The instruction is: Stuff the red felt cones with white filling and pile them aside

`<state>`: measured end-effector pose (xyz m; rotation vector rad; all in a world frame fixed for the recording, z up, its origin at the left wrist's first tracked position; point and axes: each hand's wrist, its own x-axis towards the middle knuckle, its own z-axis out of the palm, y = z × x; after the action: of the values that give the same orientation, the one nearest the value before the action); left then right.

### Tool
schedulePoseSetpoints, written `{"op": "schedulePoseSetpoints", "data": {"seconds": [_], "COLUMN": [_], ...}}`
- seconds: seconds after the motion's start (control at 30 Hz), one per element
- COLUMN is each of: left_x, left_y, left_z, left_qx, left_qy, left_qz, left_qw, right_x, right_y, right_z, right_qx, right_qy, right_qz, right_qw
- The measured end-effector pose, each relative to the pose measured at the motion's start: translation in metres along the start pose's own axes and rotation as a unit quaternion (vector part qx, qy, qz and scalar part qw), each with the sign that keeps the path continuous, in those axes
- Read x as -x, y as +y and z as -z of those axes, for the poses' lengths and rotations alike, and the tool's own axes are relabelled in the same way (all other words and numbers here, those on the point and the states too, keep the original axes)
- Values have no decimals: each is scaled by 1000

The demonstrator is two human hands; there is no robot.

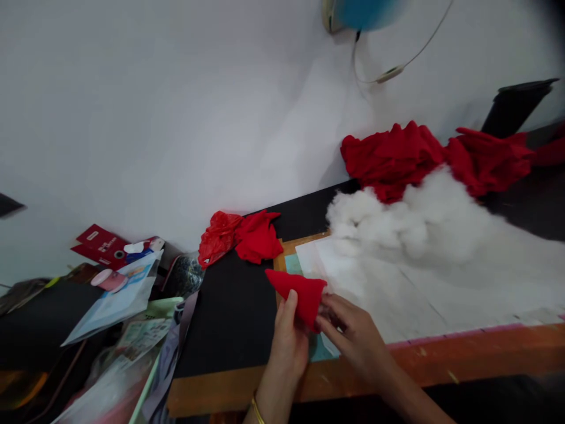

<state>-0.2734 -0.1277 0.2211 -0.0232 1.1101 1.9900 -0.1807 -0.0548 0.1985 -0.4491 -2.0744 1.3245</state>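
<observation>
Black tabletop [233, 318] lies below; left grip [291, 335] clasps a red cone [306, 297]; right grip [353, 330] pinches its rim [322, 287].

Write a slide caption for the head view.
The left hand holds a red cloth cone, the right hand at its wide end, near fluffy white stuffing.

"What's at the left of the frame?"
"A red box [99, 242], and below it a pink round item [109, 281] resting on a plastic packet [118, 307]."
"Lower left?"
"A light green bin [164, 307] with clear plastic [112, 377] inside."
"Upper right?"
"A cable [429, 43] with an inline switch [390, 74], against the pale wall [198, 118]."
</observation>
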Motion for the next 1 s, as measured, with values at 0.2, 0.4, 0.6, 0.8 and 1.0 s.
{"op": "schedulePoseSetpoints", "data": {"seconds": [0.2,0.4,0.6,0.8,1.0], "left_x": [-6,-5,-4,-6,-7], "left_y": [8,13,-3,2,-4], "left_z": [-6,-7,-9,-3,-3], "left_qx": [35,39,-63,-105,-146], "left_qy": [75,27,12,18,-17], "left_qz": [49,70,20,-1,40], "left_qw": [995,996,998,994,988], "right_x": [3,-13,-12,-4,-15], "right_y": [-5,10,27,24,11], "right_z": [7,32,19,44,60], "right_qx": [12,-1,-52,-37,-19], "right_qy": [52,93,71,17,-17], "right_qz": [66,-1,-30,-50,-80], "right_qw": [996,996,996,998,996]}}
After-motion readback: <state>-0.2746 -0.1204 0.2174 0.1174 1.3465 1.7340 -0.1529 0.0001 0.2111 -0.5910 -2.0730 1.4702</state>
